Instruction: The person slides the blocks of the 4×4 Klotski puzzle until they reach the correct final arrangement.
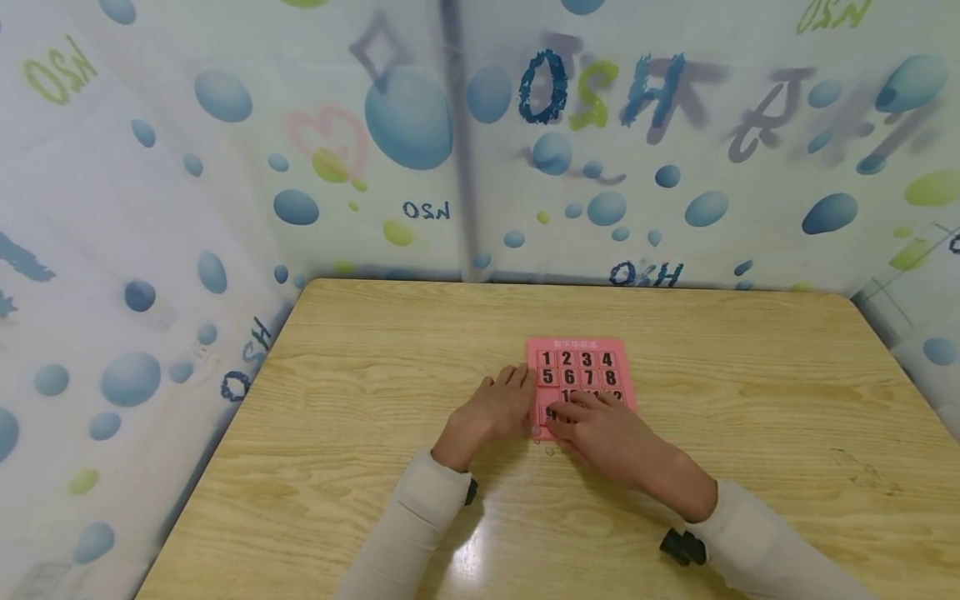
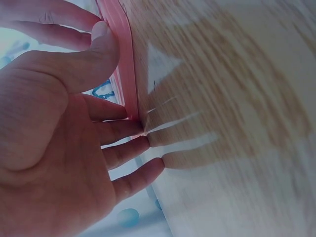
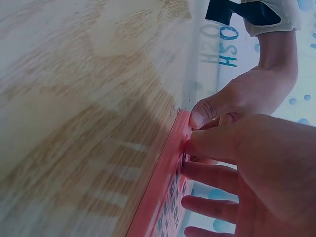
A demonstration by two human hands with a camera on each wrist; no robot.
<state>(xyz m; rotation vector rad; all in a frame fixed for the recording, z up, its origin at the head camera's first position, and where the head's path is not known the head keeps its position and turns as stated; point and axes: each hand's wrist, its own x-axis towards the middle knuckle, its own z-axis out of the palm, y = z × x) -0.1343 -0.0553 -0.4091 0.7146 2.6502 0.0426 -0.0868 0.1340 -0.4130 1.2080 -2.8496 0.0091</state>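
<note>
A pink number sliding puzzle [image 1: 576, 344] lies flat on the table. Tiles 1 to 8 fill its upper two rows in order. Below the 5 tile [image 1: 548, 377], the pink base shows before the 9 tile [image 1: 551, 413] in the bottom row. My left hand [image 1: 498, 407] rests along the puzzle's left edge, fingers nearly straight and fingertips down at the table. Its thumb [image 2: 104, 47] lies against the pink frame. My right hand [image 1: 611, 437] is over the lower rows, with fingertips touching the tiles around the 9; it hides part of those rows.
The wooden table [image 1: 360, 358] extends around the puzzle on all sides. A patterned curtain [image 1: 337, 183] with blue bubbles and lettering hangs behind and to the left. Dark straps [image 1: 683, 547] show at the sleeve cuffs.
</note>
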